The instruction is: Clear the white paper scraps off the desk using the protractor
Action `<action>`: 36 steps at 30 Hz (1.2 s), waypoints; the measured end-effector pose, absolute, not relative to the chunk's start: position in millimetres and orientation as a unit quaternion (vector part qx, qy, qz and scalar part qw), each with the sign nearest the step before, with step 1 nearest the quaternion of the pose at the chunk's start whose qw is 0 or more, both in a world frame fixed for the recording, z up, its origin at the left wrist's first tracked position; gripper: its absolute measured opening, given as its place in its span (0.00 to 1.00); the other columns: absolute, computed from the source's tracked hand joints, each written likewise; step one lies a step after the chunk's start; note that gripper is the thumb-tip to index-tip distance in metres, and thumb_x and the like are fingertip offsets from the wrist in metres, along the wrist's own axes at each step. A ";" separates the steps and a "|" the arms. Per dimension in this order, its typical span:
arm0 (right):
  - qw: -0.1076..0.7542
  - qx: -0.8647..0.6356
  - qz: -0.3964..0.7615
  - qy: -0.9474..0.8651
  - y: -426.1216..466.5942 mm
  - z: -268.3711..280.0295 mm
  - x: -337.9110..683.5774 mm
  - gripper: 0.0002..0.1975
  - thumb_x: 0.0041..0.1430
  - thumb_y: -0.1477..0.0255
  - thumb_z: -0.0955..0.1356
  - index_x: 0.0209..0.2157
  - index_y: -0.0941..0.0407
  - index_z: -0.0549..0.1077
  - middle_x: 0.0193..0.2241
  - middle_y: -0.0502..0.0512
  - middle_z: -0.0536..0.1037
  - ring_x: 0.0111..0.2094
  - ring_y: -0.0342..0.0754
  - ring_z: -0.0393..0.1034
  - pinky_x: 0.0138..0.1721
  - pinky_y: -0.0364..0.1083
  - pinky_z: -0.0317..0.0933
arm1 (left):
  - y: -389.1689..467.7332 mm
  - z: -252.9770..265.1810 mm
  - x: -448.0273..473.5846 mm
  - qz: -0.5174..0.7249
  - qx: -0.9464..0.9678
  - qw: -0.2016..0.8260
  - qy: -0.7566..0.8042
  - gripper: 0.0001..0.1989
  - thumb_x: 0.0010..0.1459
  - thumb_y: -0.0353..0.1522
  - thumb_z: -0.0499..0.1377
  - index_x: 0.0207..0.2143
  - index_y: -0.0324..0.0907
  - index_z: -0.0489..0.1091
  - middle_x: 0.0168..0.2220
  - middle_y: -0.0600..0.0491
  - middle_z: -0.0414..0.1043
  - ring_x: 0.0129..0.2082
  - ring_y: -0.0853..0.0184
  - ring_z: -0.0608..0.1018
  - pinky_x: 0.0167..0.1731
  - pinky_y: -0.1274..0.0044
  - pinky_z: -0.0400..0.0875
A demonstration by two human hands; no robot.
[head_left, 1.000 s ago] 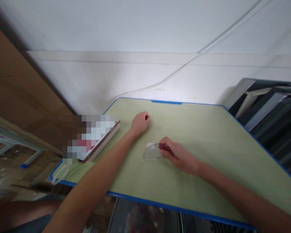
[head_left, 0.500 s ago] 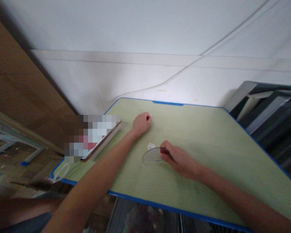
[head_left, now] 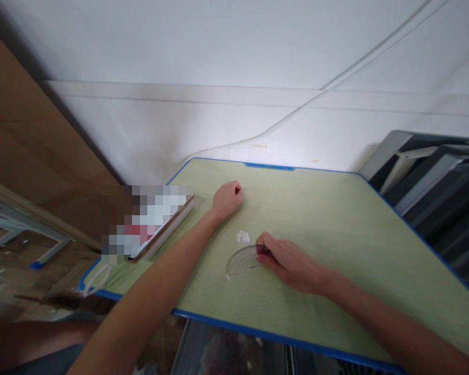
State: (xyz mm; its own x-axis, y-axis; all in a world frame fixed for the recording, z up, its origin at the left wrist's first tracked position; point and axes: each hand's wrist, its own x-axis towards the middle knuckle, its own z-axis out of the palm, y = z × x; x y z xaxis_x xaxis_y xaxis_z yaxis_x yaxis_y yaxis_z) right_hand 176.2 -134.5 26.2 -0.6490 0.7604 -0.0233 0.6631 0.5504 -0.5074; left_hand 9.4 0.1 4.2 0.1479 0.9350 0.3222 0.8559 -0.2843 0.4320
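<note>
Between the thumb and fingers of my right hand point(head_left: 283, 260) is one end of a clear half-round protractor point(head_left: 240, 260), its curved edge turned away from me. The protractor is low over the green tabletop; I cannot tell whether it touches. Just beyond it lie small white paper scraps point(head_left: 243, 237), and a thin white sliver point(head_left: 229, 277) shows by its left corner. Farther back, my left hand point(head_left: 229, 200) rests on the table with its fingers curled into a fist. What is inside that fist, if anything, is hidden.
The green table point(head_left: 316, 208) has a blue rim and stands against a white wall. A phone-like device point(head_left: 164, 229), partly blurred out, sits at the left with a white loop point(head_left: 97, 281) beside it. Dark panels point(head_left: 445, 192) lean at the right, a brown board point(head_left: 42, 140) at the left.
My right hand has moved the protractor slightly towards me and to the left, baring more of the paper scraps. My left hand has stayed in place.
</note>
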 end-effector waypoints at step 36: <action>0.201 -0.280 0.448 -0.825 -140.0 26.5 177.7 0.07 0.55 0.71 0.63 0.27 0.58 0.61 0.21 0.46 0.63 0.22 0.38 0.55 0.23 0.38 0.51 | -1.6 5.4 10.3 0.270 0.751 0.075 0.598 0.10 0.51 0.29 0.47 0.29 0.39 0.69 0.31 0.50 0.73 0.30 0.69 0.70 0.32 0.77 0.63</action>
